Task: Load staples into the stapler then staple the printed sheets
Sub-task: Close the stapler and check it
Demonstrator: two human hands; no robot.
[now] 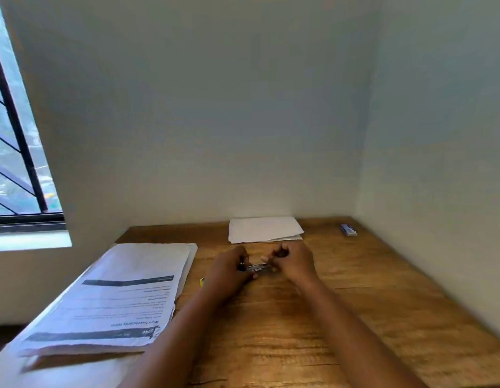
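Note:
A small metal stapler (255, 267) with a black end sits between my two hands over the middle of the wooden desk (355, 317). My left hand (229, 271) grips its left end. My right hand (292, 261) has its fingers curled at the stapler's right end, pinching it; whether it holds staples is too blurred to tell. A thick stack of printed sheets (122, 298) lies on the left of the desk. A smaller white pile of sheets (264, 229) lies against the back wall.
A small blue box (348, 230) lies at the desk's back right corner. A small yellow item (202, 282) peeks out beside my left wrist. Walls close the desk at the back and right; a window (16, 163) is at the left.

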